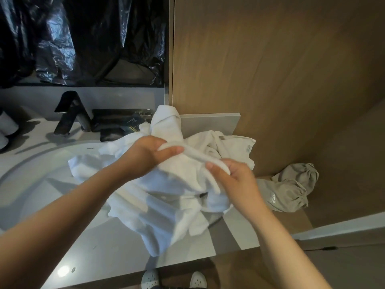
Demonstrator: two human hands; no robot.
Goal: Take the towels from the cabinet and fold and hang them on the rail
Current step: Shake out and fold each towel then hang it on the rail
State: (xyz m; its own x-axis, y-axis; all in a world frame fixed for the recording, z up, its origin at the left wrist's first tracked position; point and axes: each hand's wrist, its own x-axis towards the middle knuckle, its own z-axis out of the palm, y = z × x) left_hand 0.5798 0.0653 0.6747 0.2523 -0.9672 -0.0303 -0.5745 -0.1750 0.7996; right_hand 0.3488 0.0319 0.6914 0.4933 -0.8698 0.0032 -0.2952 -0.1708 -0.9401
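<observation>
Left hand (145, 157) and right hand (235, 180) each pinch 1 edge of a white towel (170, 197), hands close together. Towels lie heaped on the counter (104, 247) by the sink (31, 184). Advice: slide hands apart along the hem to find 2 corners before folding.

A grey polished countertop (93, 236) bearing a black angular faucet (70, 113) is flanked by a brown wood-grain wall panel (270, 69).
</observation>
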